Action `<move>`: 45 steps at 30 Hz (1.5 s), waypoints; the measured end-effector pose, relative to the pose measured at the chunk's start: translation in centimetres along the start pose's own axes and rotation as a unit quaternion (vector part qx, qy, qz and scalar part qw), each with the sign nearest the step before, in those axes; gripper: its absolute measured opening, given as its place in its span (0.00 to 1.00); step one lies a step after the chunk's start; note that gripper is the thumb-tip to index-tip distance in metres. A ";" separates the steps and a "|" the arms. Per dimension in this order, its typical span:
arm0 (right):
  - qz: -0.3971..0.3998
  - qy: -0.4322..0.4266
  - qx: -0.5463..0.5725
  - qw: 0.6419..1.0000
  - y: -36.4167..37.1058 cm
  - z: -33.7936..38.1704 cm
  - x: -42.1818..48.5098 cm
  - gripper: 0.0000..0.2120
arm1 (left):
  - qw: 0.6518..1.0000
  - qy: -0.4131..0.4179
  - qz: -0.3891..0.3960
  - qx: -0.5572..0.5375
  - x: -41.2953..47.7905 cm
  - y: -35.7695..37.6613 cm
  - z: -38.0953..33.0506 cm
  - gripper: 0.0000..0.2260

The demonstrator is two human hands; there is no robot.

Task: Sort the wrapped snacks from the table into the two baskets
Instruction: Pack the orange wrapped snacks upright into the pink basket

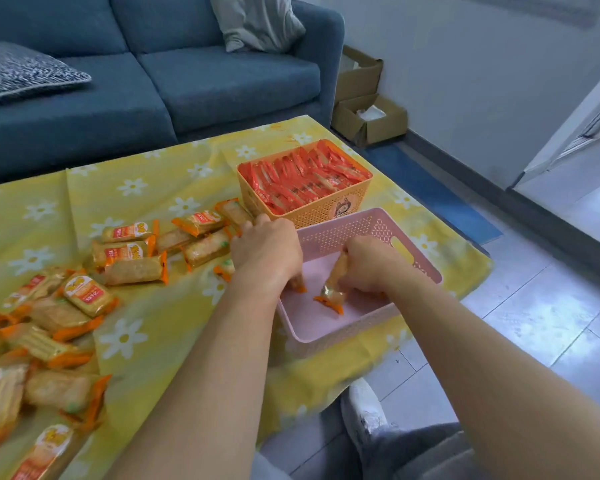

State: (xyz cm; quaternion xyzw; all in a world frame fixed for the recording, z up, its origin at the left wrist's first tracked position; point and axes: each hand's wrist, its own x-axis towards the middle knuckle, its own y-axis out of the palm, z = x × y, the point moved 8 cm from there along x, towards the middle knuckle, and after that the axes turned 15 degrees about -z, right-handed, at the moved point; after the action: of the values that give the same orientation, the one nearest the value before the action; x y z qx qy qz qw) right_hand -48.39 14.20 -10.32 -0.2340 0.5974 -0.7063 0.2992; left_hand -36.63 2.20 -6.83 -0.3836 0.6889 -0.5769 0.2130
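Landmark: the pale pink perforated plastic basket (378,225) at the near right corner of the bench (146,188), which is covered with a yellow daisy-print cloth.

Far left of the pink basket: a loose heap of orange-ended clear-wrapped rice-cracker snacks (49,327) on the cloth, running to the frame's lower left edge. Closer to the basket, a second cluster of the same wrapped snacks (174,244), its right end just beside the basket's left wall.

Left hand (265,251) sits over the pink basket's left rim, fingers curled down and closed on a wrapped snack (298,284); only its orange lower end shows under the hand, inside the basket near the left wall.

Behind the pink basket, touching or nearly touching its far wall: an orange woven-pattern plastic basket (312,213), packed full of red-orange foil sachets (302,178) standing in rows.

Right hand (371,263) is inside the pink basket, closed around the upper end of another orange-ended wrapped snack (333,289), which is tilted with its lower end at the basket floor; contact unclear. Rest of the pink floor is bare.

Behind the bench: blue fabric sofa (187,81).
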 end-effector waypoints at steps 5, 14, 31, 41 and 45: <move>-0.086 0.098 0.142 0.981 -1.9 -0.7 -1.2 0.15 | 0.998 -0.005 -0.026 -0.056 -0.3 -0.6 0.5 0.13; -0.106 0.146 0.301 0.937 -2.7 3.5 -1.1 0.12 | 0.990 -0.029 -0.059 -0.124 -0.8 -0.8 0.8 0.10; -0.031 0.053 0.090 0.994 -1.2 -1.8 1.7 0.14 | 0.993 0.020 -0.087 -0.083 -1.1 -0.3 0.2 0.08; -0.025 0.012 -0.030 0.999 1.5 -2.1 1.3 0.16 | 0.990 0.004 -0.105 -0.090 -1.0 0.1 0.0 0.05; -0.065 -0.015 0.089 0.994 -0.3 -0.9 1.5 0.06 | 0.990 0.001 -0.105 -0.092 -1.0 0.2 0.0 0.05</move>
State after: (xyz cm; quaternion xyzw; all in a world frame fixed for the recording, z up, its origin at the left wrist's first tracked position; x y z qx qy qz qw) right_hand -50.16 13.84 -10.20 -0.2553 0.5112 -0.7710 0.2811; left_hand -36.12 2.97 -7.14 -0.4710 0.6951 -0.5309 0.1143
